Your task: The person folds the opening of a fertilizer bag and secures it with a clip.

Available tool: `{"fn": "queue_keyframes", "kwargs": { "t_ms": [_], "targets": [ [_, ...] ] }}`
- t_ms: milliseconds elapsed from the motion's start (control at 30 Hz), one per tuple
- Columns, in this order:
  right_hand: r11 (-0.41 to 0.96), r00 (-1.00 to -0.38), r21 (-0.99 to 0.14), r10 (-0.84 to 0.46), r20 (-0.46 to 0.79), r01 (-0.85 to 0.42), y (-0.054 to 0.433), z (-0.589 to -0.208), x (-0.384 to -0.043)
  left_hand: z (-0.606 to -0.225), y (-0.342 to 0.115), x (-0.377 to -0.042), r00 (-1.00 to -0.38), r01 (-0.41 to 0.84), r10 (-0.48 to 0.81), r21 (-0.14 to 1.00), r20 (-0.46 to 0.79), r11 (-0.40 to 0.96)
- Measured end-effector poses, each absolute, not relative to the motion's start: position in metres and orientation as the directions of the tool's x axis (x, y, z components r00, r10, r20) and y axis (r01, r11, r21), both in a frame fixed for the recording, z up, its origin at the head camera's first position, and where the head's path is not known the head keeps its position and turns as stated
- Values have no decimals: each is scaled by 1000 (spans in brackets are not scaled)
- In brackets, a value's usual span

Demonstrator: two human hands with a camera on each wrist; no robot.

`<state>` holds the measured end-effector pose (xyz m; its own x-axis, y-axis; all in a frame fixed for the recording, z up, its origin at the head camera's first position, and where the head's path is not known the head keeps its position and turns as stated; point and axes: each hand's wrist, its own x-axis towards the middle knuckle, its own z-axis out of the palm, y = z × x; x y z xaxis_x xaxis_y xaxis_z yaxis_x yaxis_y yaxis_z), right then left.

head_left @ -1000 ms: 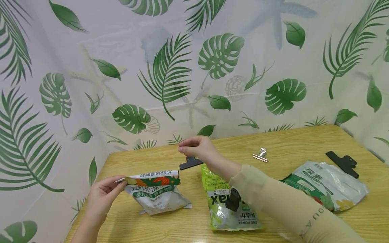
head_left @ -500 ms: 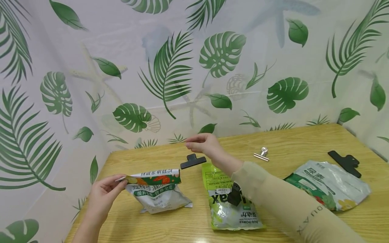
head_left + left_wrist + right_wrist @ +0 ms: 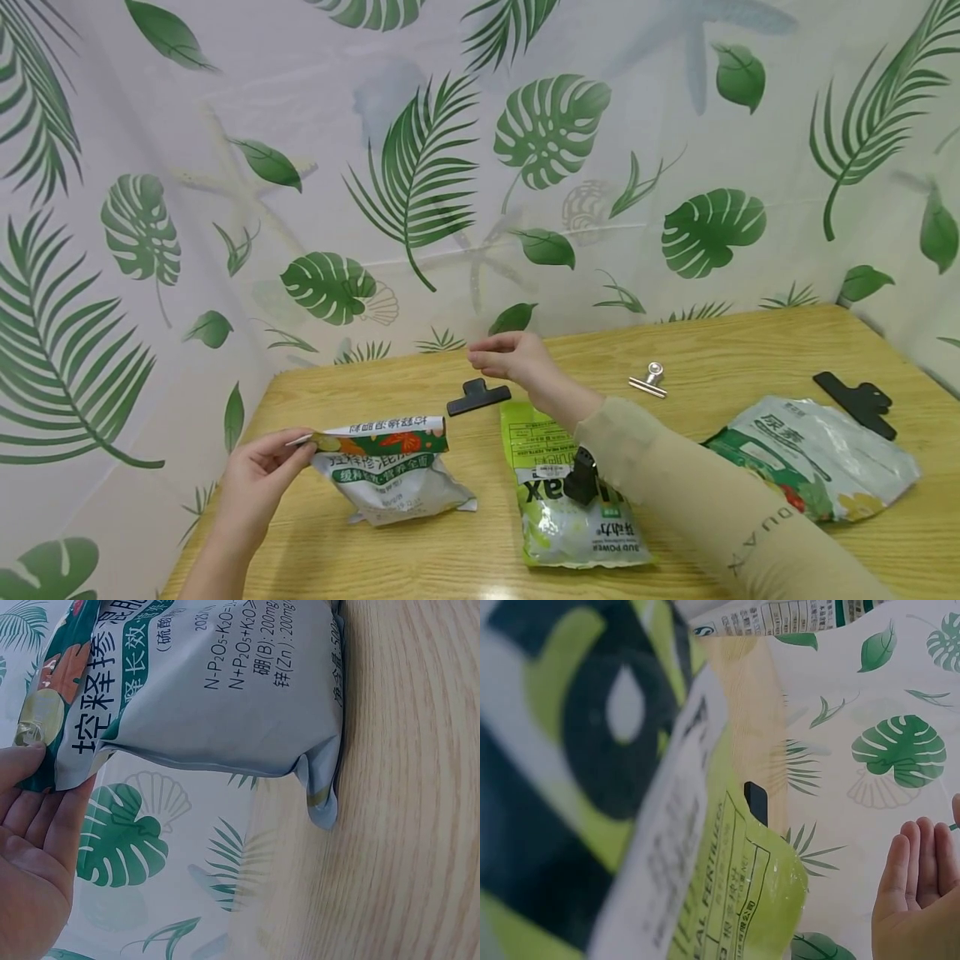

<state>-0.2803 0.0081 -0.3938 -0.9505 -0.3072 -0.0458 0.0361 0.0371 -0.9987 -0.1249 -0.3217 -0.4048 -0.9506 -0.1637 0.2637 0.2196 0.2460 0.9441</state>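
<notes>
My left hand [image 3: 251, 479] pinches the left end of the rolled-down top of a white fertilizer bag [image 3: 397, 492]. In the left wrist view, the thumb of the left hand [image 3: 37, 862] lies on the fold of the bag [image 3: 210, 697], with the fingers behind it. Over the table's back part, my right hand [image 3: 525, 362] hovers with its fingers extended together and nothing in them. A black wide-jawed clip [image 3: 477, 397] lies just below and left of it. Under the right forearm is a lime-green fertilizer bag [image 3: 540, 533], partly hidden by the wrist camera.
A silver metal clip [image 3: 650, 381] stands on the wooden table [image 3: 720, 350] to the right of the right hand. Farther right lie a white and green bag [image 3: 810, 458] and a second black clip [image 3: 855, 404]. A leaf-print cloth [image 3: 600, 250] hangs behind the table.
My right hand has shifted a little to the right, and the black clip it partly covered now shows whole. The left hand keeps its hold on the white bag.
</notes>
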Motion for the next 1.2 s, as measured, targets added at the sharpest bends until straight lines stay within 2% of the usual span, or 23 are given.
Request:
{"fn": "queue_keyframes", "kwargs": {
  "t_ms": [700,1200],
  "targets": [
    [38,-948,-988,-278,-155,151,2,-406,-289,-407,-323,-125,-952,212,-168,947,257,243],
    [-33,-937,-966,-251,-241,257,0,-414,-303,-406,-323,-125,-953,207,-164,944,254,258]
  ]
}}
